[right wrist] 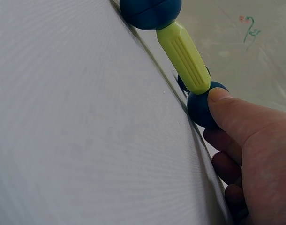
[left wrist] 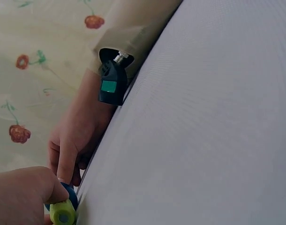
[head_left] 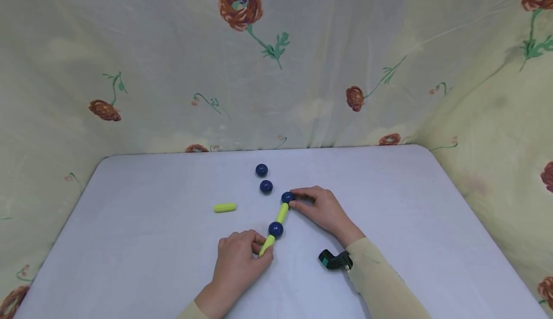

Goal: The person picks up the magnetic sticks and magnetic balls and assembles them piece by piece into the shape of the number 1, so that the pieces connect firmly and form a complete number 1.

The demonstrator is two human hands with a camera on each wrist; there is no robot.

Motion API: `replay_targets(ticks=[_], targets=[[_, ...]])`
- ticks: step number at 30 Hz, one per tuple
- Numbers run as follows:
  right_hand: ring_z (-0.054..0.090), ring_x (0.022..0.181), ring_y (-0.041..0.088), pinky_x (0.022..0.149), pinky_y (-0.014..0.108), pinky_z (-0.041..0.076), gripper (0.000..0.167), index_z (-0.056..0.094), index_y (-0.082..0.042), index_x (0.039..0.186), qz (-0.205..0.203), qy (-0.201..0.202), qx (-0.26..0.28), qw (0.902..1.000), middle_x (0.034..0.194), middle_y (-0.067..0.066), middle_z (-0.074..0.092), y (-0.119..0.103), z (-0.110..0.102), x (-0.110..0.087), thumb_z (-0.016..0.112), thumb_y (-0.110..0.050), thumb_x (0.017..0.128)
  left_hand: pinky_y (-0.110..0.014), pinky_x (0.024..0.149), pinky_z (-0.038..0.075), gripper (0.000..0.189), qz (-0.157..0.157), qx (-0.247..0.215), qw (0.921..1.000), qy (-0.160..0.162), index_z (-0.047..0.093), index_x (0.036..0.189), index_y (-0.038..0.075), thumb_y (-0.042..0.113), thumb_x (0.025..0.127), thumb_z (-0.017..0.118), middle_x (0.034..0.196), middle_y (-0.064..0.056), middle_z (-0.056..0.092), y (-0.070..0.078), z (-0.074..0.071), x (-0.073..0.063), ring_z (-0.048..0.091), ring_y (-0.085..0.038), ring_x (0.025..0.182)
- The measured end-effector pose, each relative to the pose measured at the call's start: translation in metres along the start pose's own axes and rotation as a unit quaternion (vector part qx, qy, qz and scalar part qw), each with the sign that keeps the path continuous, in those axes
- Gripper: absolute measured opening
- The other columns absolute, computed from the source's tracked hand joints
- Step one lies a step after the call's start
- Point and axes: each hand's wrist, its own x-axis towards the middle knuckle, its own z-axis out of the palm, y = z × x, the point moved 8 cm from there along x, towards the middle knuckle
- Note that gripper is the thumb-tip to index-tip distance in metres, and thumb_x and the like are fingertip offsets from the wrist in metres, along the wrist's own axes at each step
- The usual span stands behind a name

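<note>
A chain of yellow-green rods and blue balls runs between my two hands. My left hand (head_left: 242, 261) pinches the near rod (head_left: 267, 245) between thumb and forefinger; its end faces the left wrist view. Beyond that rod comes a blue ball (head_left: 275, 230), then a second rod (head_left: 282, 213), ridged along its side (right wrist: 186, 58) in the right wrist view. At the far end, my right hand (head_left: 321, 208) holds another blue ball (head_left: 287, 197) between thumb and fingers, with the thumb (right wrist: 232, 110) against the ball right by the rod's tip.
Two loose blue balls, one farther back (head_left: 261, 170) and one nearer (head_left: 266, 187), lie behind the chain. A loose yellow-green rod (head_left: 225, 207) lies to the left on the white table (head_left: 129, 252). A black strap device (head_left: 335, 260) sits at the right wrist. Flowered cloth (head_left: 311, 69) hangs behind.
</note>
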Motion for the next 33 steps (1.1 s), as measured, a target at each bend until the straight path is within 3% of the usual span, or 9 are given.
replay_targets(ticks=[16,33], targets=[[0.059,0.116,0.011,0.098,0.04,0.046,0.036,0.071,-0.028,0.122,0.005,0.001,0.0,1.0,0.117,-0.014,0.067,0.0026,-0.0002,-0.0006,0.071,-0.046,0.09,-0.038,0.073,0.034,0.02,0.013,0.016,0.9997,-0.013,0.069,0.087,0.022,0.04,0.08,0.075,0.065,0.016,0.047,0.0016,0.0017,-0.0002,0.043,-0.01,0.066],[0.059,0.115,0.011,0.097,0.038,0.046,0.038,0.07,-0.027,0.122,0.007,-0.003,-0.006,1.0,0.118,-0.013,0.067,0.0011,0.0001,-0.0006,0.07,-0.048,0.09,-0.035,0.069,0.032,0.02,0.03,0.008,0.9995,-0.006,0.069,0.087,0.021,0.039,0.082,0.076,0.062,0.018,0.046,0.0032,0.0012,-0.0017,0.042,-0.007,0.061]])
